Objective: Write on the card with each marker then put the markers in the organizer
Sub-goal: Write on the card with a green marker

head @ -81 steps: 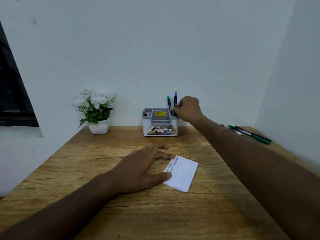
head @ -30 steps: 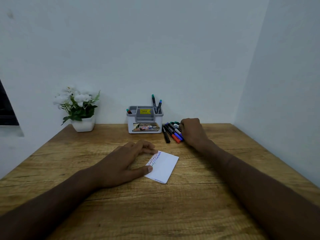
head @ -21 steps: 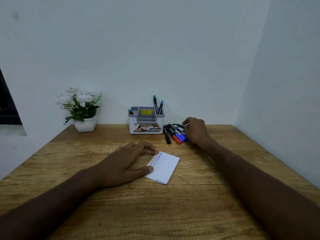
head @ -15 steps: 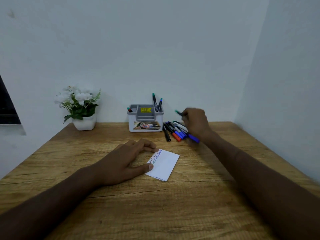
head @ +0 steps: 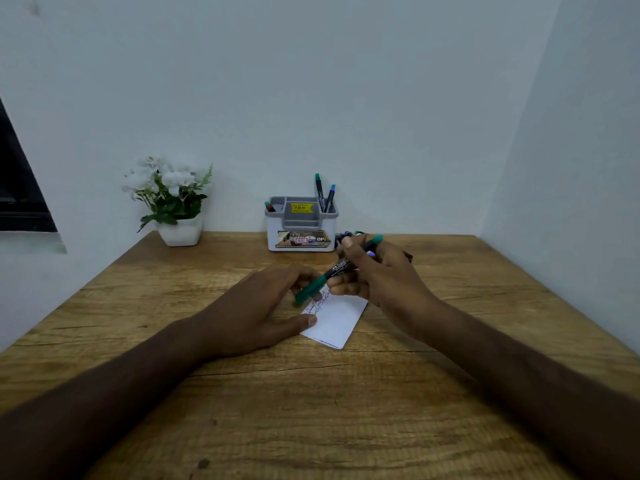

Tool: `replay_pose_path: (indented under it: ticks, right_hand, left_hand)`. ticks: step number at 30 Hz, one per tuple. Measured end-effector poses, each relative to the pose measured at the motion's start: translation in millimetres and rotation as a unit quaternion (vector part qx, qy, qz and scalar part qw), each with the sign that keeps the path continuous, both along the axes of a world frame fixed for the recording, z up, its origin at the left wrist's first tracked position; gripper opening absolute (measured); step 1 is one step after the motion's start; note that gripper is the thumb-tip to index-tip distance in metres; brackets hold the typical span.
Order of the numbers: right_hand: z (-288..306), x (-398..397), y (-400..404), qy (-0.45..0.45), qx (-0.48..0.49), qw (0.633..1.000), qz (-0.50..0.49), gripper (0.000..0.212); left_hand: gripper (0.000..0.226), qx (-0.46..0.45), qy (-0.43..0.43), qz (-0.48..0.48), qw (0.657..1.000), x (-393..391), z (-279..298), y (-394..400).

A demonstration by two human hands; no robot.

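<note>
A white card (head: 337,322) with a few coloured lines of writing lies on the wooden desk (head: 311,393). My left hand (head: 256,313) lies on its left edge, thumb pressing the card, fingers near the marker's cap. My right hand (head: 377,275) grips a green marker (head: 332,273) just above the card, capped end pointing down-left. The grey and white organizer (head: 301,225) stands at the back with two markers upright on its right side and one on its left. Several loose markers (head: 349,234) lie right of it, mostly hidden by my right hand.
A white pot of white flowers (head: 173,199) stands at the desk's back left. Walls close in the desk at the back and right. A dark window frame (head: 17,188) is at the far left.
My right hand left the organizer, reached the loose markers beside it, picked up the green one and brought it back over the card. My left hand stayed on the card.
</note>
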State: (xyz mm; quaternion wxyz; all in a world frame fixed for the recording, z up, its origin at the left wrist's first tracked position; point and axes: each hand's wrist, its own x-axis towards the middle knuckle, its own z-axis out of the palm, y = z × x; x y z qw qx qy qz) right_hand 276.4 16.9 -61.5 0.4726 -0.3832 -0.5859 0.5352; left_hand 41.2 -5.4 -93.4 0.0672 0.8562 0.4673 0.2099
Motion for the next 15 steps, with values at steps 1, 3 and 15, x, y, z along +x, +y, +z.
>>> replay_pose_path:
  ticks: [1,3,15]
  right_hand:
    - [-1,0,0,-0.002,0.000,1.000,0.009,0.025]
    - [-5,-1,-1,-0.018,0.017,0.999,0.034,0.014]
    - [-17,-7,-9,-0.053,0.096,0.993,0.036,0.019]
  left_hand:
    - [0.057,0.007,-0.001,0.000,1.000,0,1,-1]
    - [0.049,0.023,-0.007,-0.003,1.000,0,1,-2]
    - [0.039,0.025,-0.012,0.043,0.999,8,-1,-6]
